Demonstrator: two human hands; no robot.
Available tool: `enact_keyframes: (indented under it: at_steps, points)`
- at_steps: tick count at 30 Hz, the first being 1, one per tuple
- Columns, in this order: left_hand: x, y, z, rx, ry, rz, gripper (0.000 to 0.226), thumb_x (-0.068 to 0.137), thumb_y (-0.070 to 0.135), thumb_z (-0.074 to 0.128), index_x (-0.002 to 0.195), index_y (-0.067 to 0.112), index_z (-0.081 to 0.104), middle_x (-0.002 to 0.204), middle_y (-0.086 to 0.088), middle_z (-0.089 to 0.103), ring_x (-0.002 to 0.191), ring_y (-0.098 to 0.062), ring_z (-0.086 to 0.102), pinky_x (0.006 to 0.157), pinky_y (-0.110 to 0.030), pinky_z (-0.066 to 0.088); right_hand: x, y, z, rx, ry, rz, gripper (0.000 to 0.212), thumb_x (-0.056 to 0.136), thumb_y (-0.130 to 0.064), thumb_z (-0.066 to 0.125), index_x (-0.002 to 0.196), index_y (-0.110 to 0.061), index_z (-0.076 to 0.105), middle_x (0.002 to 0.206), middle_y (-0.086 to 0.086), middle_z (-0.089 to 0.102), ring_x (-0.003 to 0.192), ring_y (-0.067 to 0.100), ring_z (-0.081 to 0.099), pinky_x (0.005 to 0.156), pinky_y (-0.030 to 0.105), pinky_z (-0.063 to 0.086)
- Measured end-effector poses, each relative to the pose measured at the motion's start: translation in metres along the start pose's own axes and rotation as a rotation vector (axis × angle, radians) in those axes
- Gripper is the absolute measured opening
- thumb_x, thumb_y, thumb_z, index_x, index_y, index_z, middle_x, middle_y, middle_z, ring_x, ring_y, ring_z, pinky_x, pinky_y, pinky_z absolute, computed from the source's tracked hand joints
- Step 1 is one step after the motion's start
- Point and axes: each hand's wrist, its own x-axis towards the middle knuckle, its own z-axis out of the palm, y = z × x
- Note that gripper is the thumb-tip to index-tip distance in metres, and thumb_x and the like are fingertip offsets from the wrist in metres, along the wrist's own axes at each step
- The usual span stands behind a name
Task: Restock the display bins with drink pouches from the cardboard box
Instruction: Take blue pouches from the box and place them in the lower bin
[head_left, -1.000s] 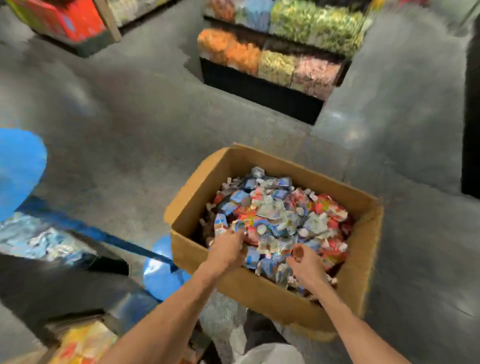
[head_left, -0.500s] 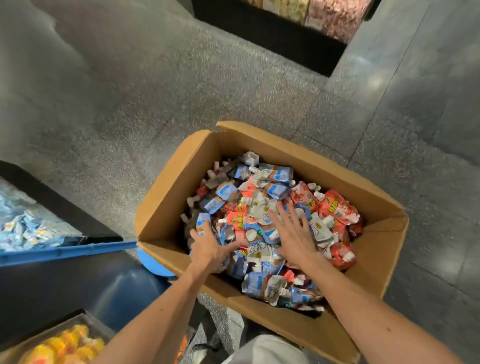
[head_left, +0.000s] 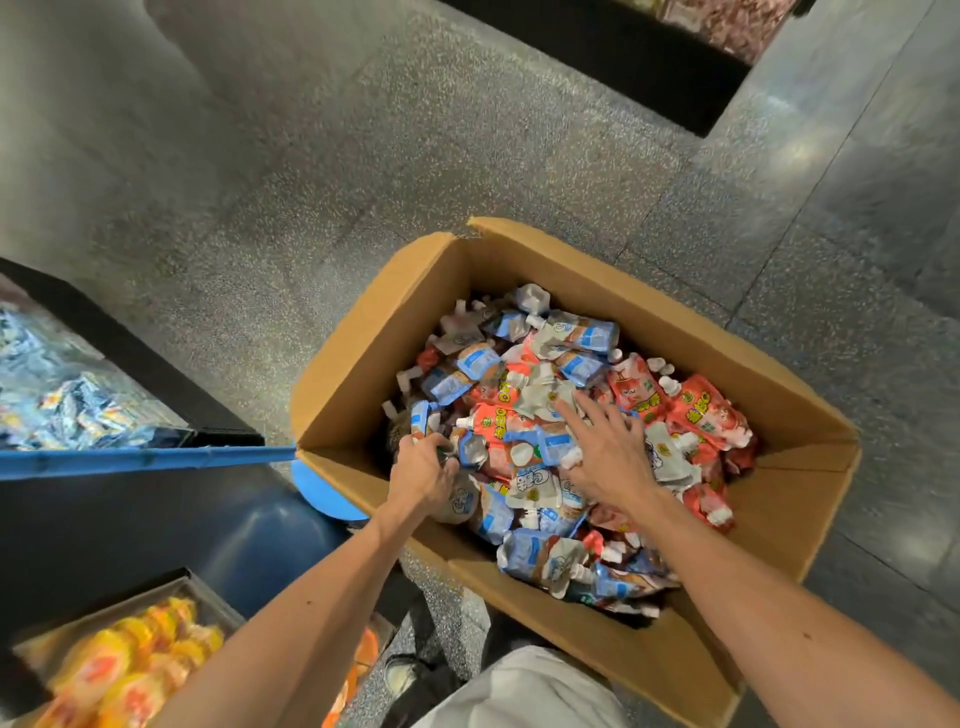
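Both hands were down inside the open cardboard box (head_left: 374, 358), which stood on the speckled grey floor (head_left: 363, 182) and was heaped with drink pouches (head_left: 571, 364), some blue and white, some red, most with white caps. The left hand (head_left: 423, 470) sat at the near left corner of the heap, close to the box's left wall. Its fingers were curled tight round drink pouches at the edge of the pile; exactly how many it gripped could not be told. The right hand (head_left: 608, 457) lay just beside it, further toward the middle of the heap, palm down and wide, with fingers (head_left: 582, 410) splayed and pressing flat on the pouches, closing on nothing.

Out to the left of the left hand stood a dark display bin (head_left: 145, 353) holding blurred blue and silver packets, with a blue edge (head_left: 145, 460) that ran up to the box's corner. Nearer the body, beside the left forearm, another bin (head_left: 130, 597) held yellow and orange packs (head_left: 119, 670). Well beyond both hands, past the box, a black display base (head_left: 623, 57) crossed the floor.
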Motion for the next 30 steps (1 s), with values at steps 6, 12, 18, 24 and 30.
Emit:
enact_keyframes:
  at_steps: [6, 12, 18, 24, 30]
  points:
    - [-0.024, 0.0, -0.017, -0.33, 0.059, -0.034, 0.02, 0.085, 0.025, 0.059, 0.103, 0.023, 0.068, 0.116, -0.007, 0.063, 0.095, -0.02, 0.062, 0.08, -0.031, 0.051, -0.017, 0.008, -0.01, 0.494, 0.059, -0.016, 0.082, 0.091, -0.023, 0.068, 0.157, -0.024, 0.019, 0.163, -0.003, 0.021, 0.148, 0.021, 0.021, 0.118, 0.045, 0.022]
    - [-0.058, -0.004, -0.043, -0.705, 0.117, 0.004, 0.016, 0.09, 0.021, 0.063, 0.102, 0.028, 0.07, 0.122, 0.006, 0.057, 0.09, -0.003, 0.059, 0.067, -0.022, 0.044, -0.033, -0.006, -0.049, 1.166, 0.139, 0.243, 0.064, 0.093, -0.012, 0.067, 0.15, -0.015, 0.039, 0.14, 0.0, 0.051, 0.121, 0.018, 0.05, 0.096, 0.031, 0.042]
    - [-0.119, -0.023, -0.09, -1.04, 0.182, 0.082, 0.018, 0.078, 0.03, 0.069, 0.092, 0.037, 0.076, 0.135, -0.001, 0.059, 0.118, -0.023, 0.06, 0.088, -0.054, 0.057, -0.064, -0.054, -0.087, 1.247, 0.174, 0.086, 0.036, 0.09, -0.018, 0.07, 0.125, -0.015, 0.064, 0.114, -0.003, 0.069, 0.112, 0.02, 0.063, 0.098, 0.036, 0.05]
    - [-0.217, -0.074, -0.144, -1.268, 0.308, 0.209, 0.021, 0.078, 0.021, 0.072, 0.097, 0.028, 0.076, 0.121, -0.006, 0.069, 0.105, -0.031, 0.069, 0.083, -0.06, 0.057, -0.117, -0.175, -0.131, 1.382, -0.078, -0.227, 0.016, 0.095, -0.007, 0.059, 0.101, -0.018, 0.069, 0.088, -0.01, 0.076, 0.08, 0.004, 0.071, 0.066, 0.015, 0.053]
    - [-0.342, -0.165, -0.165, -1.431, 0.52, 0.331, 0.024, 0.089, 0.001, 0.063, 0.094, 0.02, 0.075, 0.103, -0.012, 0.074, 0.085, -0.03, 0.072, 0.071, -0.041, 0.061, -0.183, -0.302, -0.136, 1.479, -0.391, -0.481, 0.03, 0.082, -0.016, 0.06, 0.106, 0.001, 0.066, 0.083, 0.008, 0.074, 0.07, 0.017, 0.072, 0.063, 0.026, 0.058]
